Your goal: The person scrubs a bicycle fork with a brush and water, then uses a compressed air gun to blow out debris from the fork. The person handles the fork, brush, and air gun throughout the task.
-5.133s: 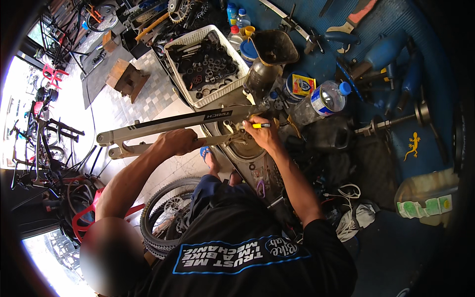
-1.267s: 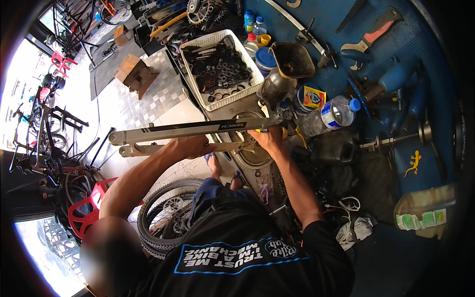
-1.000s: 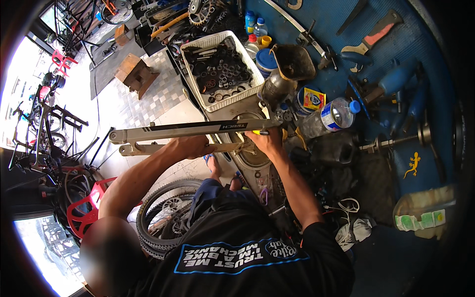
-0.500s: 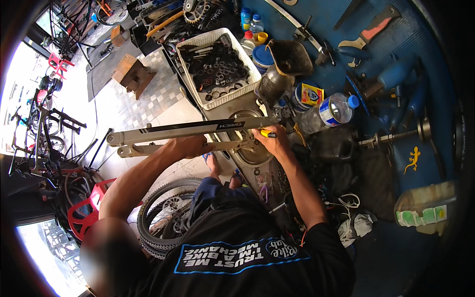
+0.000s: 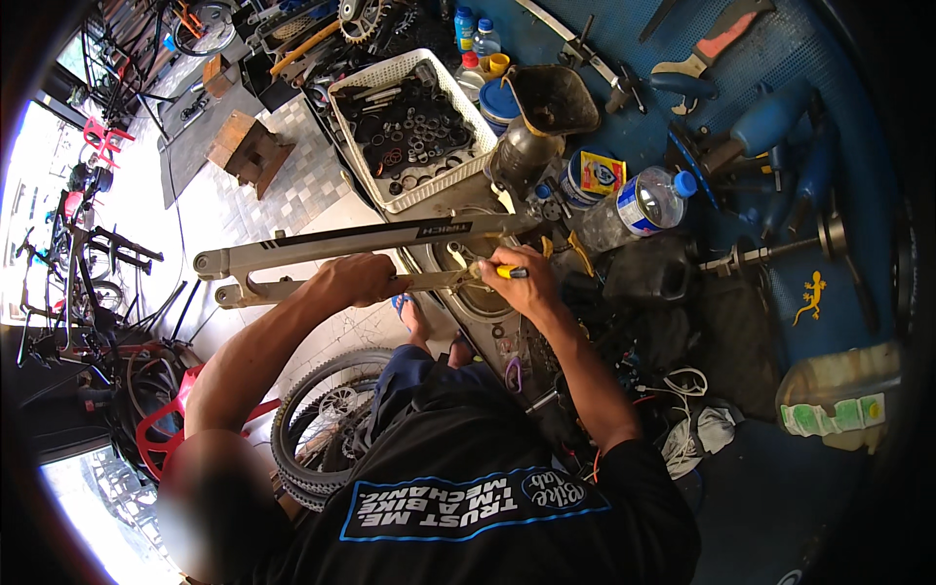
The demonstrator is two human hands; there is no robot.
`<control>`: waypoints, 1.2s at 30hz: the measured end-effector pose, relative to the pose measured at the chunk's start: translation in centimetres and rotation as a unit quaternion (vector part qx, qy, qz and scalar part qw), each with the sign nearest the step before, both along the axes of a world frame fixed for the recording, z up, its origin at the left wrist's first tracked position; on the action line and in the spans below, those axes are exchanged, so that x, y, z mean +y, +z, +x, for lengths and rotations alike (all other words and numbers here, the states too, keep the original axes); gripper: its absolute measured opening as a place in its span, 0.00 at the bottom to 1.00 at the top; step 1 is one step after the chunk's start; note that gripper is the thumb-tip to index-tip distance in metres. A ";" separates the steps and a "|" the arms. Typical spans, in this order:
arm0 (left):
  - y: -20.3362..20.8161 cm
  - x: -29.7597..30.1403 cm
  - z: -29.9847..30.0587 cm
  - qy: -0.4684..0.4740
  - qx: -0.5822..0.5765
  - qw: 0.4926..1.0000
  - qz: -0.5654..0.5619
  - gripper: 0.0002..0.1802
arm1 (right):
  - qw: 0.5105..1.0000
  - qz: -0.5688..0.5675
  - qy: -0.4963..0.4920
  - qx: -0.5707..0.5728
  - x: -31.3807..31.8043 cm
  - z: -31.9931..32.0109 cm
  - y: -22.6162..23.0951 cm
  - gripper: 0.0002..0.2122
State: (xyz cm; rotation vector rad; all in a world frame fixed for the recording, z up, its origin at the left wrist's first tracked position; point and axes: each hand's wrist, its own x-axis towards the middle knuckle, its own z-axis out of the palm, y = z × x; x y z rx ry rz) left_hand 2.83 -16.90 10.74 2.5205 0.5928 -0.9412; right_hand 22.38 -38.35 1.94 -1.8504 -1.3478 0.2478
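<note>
Gripping the lower arm of the frame (image 5: 343, 243), your left hand (image 5: 359, 280) is curled tight, its fingers wrapped around the bar. Your right hand (image 5: 525, 281) is closed around a yellow and black tool (image 5: 511, 272) near the frame's right end; the working tip is too small and covered to make out, so its exact kind is uncertain. The frame lies crosswise before you, right end over the bench, left end out above the floor.

Items noted around the work: a round metal plate (image 5: 481, 302) sits under your right hand. Beyond the frame stands a white basket (image 5: 444, 184) loaded with small parts (image 5: 414, 136). The dark jug (image 5: 526, 153), a tub (image 5: 575, 187) with a yellow label and a tilted clear bottle (image 5: 643, 203) crowd the frame's right end and restrict reach there. A black can (image 5: 651, 271) lies to the right of your right hand.

Below your left forearm, a wheel (image 5: 310, 409) takes up floor beside your legs, with a red chair (image 5: 161, 441) further left.
</note>
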 end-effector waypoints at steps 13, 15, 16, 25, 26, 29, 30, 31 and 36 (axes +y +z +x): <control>-0.6 0.1 -0.1 0.023 0.029 0.999 -0.011 0.36 | 0.998 -0.009 -0.002 -0.059 0.5 -1.0 -1.3 0.11; -0.4 -0.1 -0.2 0.008 0.008 1.000 -0.003 0.35 | 0.993 -0.066 -0.060 -0.071 -0.4 0.4 -1.1 0.13; -0.3 -0.2 -0.2 0.000 -0.003 1.000 0.001 0.35 | 0.992 -0.105 -0.069 -0.028 -0.7 1.4 -1.5 0.16; -2.2 -1.1 -2.1 -0.033 -0.106 0.992 0.057 0.30 | 0.995 -0.010 0.020 0.095 -3.7 2.6 -2.8 0.14; -2.0 -1.1 -2.1 -0.044 -0.120 0.990 0.054 0.27 | 0.997 -0.023 0.023 0.069 -4.1 2.6 -2.7 0.14; -3.3 -1.4 -3.1 -0.073 -0.287 0.952 0.073 0.24 | 0.993 -0.105 -0.050 -0.018 -3.8 3.5 -4.1 0.14; -2.0 -1.8 -2.8 -0.066 -0.256 0.962 0.067 0.24 | 0.992 -0.086 -0.074 0.049 -3.6 3.2 -4.2 0.13; -5.2 -1.5 -3.9 -0.090 -0.263 0.951 0.137 0.21 | 0.991 -0.073 -0.070 0.090 -3.4 2.7 -4.4 0.13; -2.7 -2.1 -4.4 -0.027 -0.156 0.985 0.074 0.20 | 0.985 -0.099 -0.049 0.130 -3.4 0.2 -3.8 0.12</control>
